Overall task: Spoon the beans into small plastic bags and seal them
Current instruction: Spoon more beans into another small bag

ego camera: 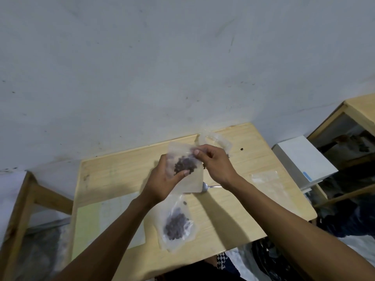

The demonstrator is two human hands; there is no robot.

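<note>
Above the surface: you hold a small clear plastic bag (185,169) with dark beans (185,165) pooled in its middle, lifted off the pale wooden surface (253,159).
Left hand (162,179): your fingers curl behind the bag, thumb pressed on its front by the beans.
Right hand (215,164): your fingers (196,152) pinch the bag's top right edge.
Near edge: a second clear plastic bag of dark beans (175,224) lies flat under your left wrist.
Metal spoon (209,187): lies on the surface, partly hidden behind the held bag and your right wrist.
Right side: a flat empty clear bag (265,177).
Far edge: crumpled clear plastic (215,139), one loose bean (241,149) beside it.
</note>
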